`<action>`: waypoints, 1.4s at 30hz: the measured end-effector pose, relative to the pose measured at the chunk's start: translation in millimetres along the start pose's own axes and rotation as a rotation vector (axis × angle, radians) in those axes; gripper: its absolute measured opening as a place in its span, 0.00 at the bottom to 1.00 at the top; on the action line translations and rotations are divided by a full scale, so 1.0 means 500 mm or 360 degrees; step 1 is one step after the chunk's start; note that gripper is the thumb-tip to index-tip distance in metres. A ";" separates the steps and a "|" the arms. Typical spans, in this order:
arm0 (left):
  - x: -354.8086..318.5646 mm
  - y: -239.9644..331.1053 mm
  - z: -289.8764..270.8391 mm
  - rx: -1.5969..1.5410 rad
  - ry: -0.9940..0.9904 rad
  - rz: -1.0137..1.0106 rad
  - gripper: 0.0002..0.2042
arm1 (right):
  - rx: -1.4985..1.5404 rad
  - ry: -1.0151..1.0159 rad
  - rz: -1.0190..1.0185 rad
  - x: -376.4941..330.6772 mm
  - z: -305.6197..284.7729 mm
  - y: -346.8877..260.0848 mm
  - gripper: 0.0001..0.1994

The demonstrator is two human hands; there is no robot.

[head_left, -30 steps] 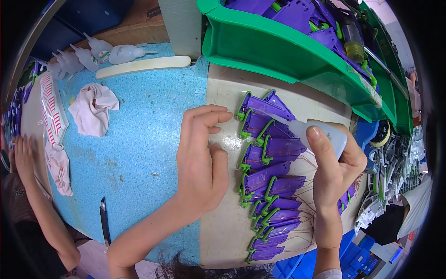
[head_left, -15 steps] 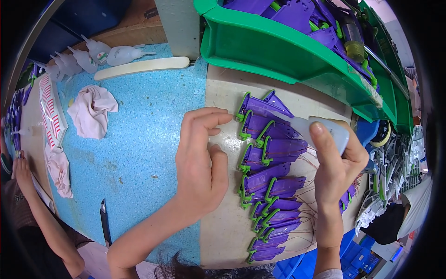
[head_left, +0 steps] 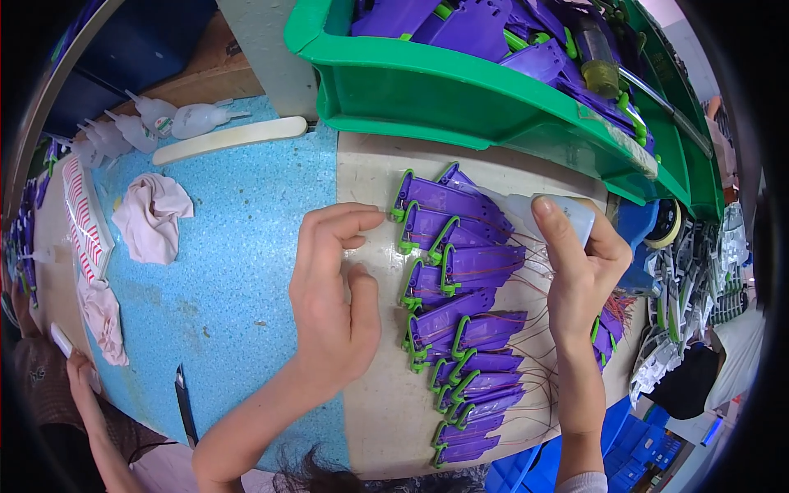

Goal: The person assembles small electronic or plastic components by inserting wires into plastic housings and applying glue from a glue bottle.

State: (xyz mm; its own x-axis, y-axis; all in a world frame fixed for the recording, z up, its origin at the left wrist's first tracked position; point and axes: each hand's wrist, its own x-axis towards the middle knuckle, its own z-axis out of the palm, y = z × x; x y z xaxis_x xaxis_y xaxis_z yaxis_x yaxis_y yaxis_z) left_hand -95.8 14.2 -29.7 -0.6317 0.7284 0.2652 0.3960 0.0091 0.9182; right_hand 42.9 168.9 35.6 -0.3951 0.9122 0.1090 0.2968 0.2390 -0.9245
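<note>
A pink cloth (head_left: 150, 218) lies far left on the blue surface (head_left: 238, 271). The left hand (head_left: 335, 300) rests flat, fingers loosely together, just left of the purple parts (head_left: 460, 312). At their right, the right hand (head_left: 579, 275) has its fingers wrapped around a pale squeeze bottle (head_left: 552, 215).

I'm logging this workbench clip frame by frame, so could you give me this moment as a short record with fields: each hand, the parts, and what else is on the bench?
left hand: left hand rests palm down on the beige board, fingertips by the purple parts
right hand: right hand grips a small squeeze bottle, its nozzle over the top parts
parts: overlapping row, green edges, thin red wires
behind: green bin holding more purple parts
left side: pink cloth, spare bottles, knife on the blue mat
</note>
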 end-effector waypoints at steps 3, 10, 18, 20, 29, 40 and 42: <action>0.000 -0.001 -0.001 -0.0002 0.0003 -0.0012 0.23 | -0.0030 -0.0010 -0.0026 0.003 0.006 -0.002 0.09; 0.032 -0.013 0.006 0.0075 0.0049 0.0044 0.24 | 0.0200 0.0139 0.0306 -0.003 -0.035 0.005 0.13; 0.221 -0.063 0.003 0.0051 -0.0819 0.0270 0.27 | 0.0634 -0.0057 0.0147 -0.036 -0.148 0.081 0.17; 0.228 -0.040 -0.002 0.0065 -0.0989 0.0296 0.27 | 0.0479 -0.0083 0.0182 -0.025 -0.151 0.084 0.21; 0.198 -0.005 0.012 0.0170 -0.1252 0.0307 0.28 | -0.0389 0.0282 -0.0260 0.090 -0.139 0.202 0.15; 0.047 -0.041 -0.088 0.0529 -0.0432 0.0292 0.31 | -0.0304 0.0042 -0.0399 -0.136 -0.241 0.046 0.15; -0.012 -0.067 -0.149 0.0067 -0.0167 -0.0237 0.31 | -0.0446 0.0267 -0.0522 -0.175 -0.303 0.037 0.12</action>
State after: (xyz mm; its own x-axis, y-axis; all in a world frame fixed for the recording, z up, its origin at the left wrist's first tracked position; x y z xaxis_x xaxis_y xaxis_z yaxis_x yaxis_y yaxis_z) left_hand -155.1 -41.4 -40.1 -0.6132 0.7844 0.0930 0.3323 0.1493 0.9313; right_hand 214.6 143.8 64.4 -0.3680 0.8090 0.4583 0.4125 0.5838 -0.6993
